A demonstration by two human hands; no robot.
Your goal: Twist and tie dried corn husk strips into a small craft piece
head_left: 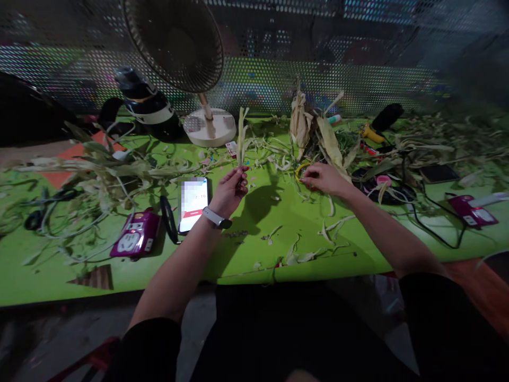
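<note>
My left hand (233, 188) is closed in a pinch around the lower end of a small upright bundle of pale corn husk strips (241, 135). A light watch band circles that wrist. On the right, the fingers of my right hand (324, 178) are bent together at a yellow ring (300, 171), which looks like a roll of tape; part of it is hidden by the fingers. Just behind that hand lie dried corn husks (329, 140), with another husk bunch (300, 119) standing to their left.
A fan (209, 127) and a dark bottle (153, 114) stand at the back. A lit phone (193, 204) and a purple power socket (136, 233) lie left, another purple socket (473, 211) right. Husk scraps (302, 258) litter the green table (254, 249). A perforated metal screen (258, 79) rises behind.
</note>
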